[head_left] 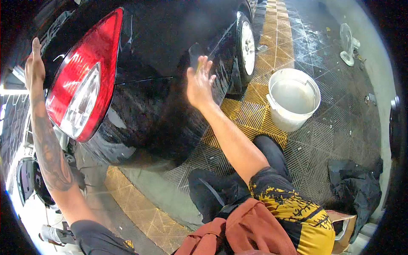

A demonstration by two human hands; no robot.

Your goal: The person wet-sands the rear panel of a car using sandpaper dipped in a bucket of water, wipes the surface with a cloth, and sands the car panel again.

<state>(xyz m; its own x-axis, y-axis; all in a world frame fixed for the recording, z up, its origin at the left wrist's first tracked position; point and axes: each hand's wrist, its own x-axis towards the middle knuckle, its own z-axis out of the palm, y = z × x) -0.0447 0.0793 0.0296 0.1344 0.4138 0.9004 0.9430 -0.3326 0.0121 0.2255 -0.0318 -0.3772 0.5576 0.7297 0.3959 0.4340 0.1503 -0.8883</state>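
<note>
Head view. A black car [170,63] is being seen from its rear corner, filling the frame from 9 to 1 o'clock; its paint is looking wet and streaked. The red tail light [85,85] is being shown at 9 o'clock of centre, with a clear lens in its lower part.

The right hand [200,80] is being held flat against the side panel of the car, just above frame centre, at about 12 o'clock. Its fingers [207,63] are being kept spread and extended, palm toward the paint; a small yellowish edge is being glimpsed beneath them, too hidden to be identified. The bare forearm is being run down toward 5 o'clock into a yellow-and-black sleeve.

The left hand [34,63] is being rested on the car body at 9 o'clock, just left of the tail light. Its fingers are being held together and straight, pointing up; nothing is being gripped. The forearm is being shown tattooed.

A white bucket [293,100] holding cloudy water is being seen standing on the grid floor [323,136] at 3 o'clock, near the rear wheel [246,42] but apart from it. A dark cloth [355,187] is being seen lying at 4 o'clock. A small white fan [347,42] is being seen at 2 o'clock by the wall.
</note>
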